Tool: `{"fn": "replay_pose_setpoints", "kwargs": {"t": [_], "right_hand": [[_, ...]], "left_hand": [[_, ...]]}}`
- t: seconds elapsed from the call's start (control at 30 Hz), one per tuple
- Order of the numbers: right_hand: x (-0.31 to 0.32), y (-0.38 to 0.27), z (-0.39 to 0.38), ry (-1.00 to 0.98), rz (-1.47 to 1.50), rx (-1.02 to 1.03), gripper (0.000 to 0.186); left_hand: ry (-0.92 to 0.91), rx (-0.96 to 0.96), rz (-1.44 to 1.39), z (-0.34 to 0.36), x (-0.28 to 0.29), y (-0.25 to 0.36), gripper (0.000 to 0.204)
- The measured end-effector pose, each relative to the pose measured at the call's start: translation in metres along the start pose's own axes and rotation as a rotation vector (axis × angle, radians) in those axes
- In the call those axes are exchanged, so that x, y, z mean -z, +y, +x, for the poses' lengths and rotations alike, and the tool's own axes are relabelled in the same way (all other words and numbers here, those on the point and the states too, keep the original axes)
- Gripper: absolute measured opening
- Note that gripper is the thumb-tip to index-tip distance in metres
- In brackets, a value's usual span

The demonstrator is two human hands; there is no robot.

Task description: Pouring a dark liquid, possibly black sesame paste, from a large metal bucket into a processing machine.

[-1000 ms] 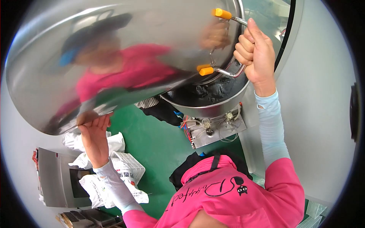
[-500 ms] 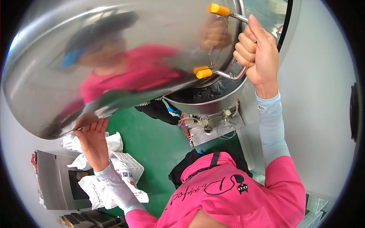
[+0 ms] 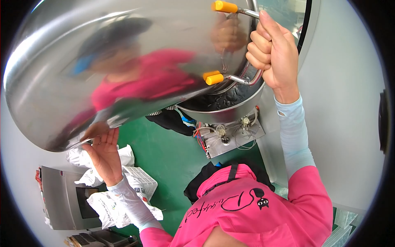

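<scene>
Green floor (image 3: 164, 162) lies below; hands apart — right hand (image 3: 276, 53) clamped round a metal handle (image 3: 240, 80), left hand (image 3: 107, 156) with fingers extended at the lower edge of a steel pot (image 3: 173, 31), tilted above a vat (image 3: 232, 114).

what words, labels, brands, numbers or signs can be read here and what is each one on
Wording is described, not copied out.
Pink top: one line of large black script, clear enough to read in part, beside a black cat drawing.
White sacks: dark and green print, mostly too small or creased to read.
Grey metal cabinet: small reddish mark, too small to read.
Large curved polished metal piece: no lettering seen, only reflections.
</scene>
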State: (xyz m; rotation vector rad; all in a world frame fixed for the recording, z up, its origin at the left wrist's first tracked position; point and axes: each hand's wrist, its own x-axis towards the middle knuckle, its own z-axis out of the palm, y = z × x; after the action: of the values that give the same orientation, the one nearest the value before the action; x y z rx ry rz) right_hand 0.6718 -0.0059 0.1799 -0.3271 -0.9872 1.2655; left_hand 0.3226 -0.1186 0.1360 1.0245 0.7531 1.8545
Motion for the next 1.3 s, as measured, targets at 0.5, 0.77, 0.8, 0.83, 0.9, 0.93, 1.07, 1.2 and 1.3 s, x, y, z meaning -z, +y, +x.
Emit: {"fn": "replay_pose_setpoints", "kwargs": {"t": [0.5, 0.77, 0.8, 0.83, 0.9, 0.93, 1.07, 1.2, 1.3], "right_hand": [[-0.009, -0.016, -0.002, -0.021, 0.02, 0.054, 0.039], [-0.008, -0.006, -0.01, -0.003, 0.036, 0.089, 0.034], [-0.007, -0.006, -0.009, -0.008, 0.038, 0.089, 0.034], [-0.008, -0.005, -0.007, -0.009, 0.059, 0.088, 0.034], [-0.009, -0.007, -0.003, 0.041, 0.044, 0.103, 0.038], [-0.013, -0.011, -0.002, 0.04, 0.044, 0.097, 0.038], [0.014, 0.007, 0.012, -0.129, 0.518, 0.113, 0.038], [0.004, 0.001, 0.014, 0.038, 0.135, 0.082, 0.032], [0.015, -0.001, 0.019, 0.053, 0.165, 0.067, 0.031]], "left_hand": [[-0.066, 0.017, -0.11, 0.021, 0.001, -0.013, 0.051], [-0.183, -0.014, -0.182, 0.044, -0.018, -0.013, 0.052], [-0.164, -0.046, -0.14, 0.045, -0.021, -0.014, 0.053], [-0.143, -0.078, -0.097, 0.045, -0.024, -0.015, 0.054], [-0.122, -0.135, -0.035, 0.045, -0.037, -0.016, 0.056], [-0.106, -0.185, 0.028, 0.045, -0.04, -0.015, 0.059], [-0.158, -0.27, 0.072, 0.045, -0.037, -0.006, 0.054], [-0.002, -0.458, 0.437, 0.036, -0.037, -0.002, 0.054], [-0.033, -0.521, 0.438, 0.023, -0.041, -0.011, 0.045]]}}
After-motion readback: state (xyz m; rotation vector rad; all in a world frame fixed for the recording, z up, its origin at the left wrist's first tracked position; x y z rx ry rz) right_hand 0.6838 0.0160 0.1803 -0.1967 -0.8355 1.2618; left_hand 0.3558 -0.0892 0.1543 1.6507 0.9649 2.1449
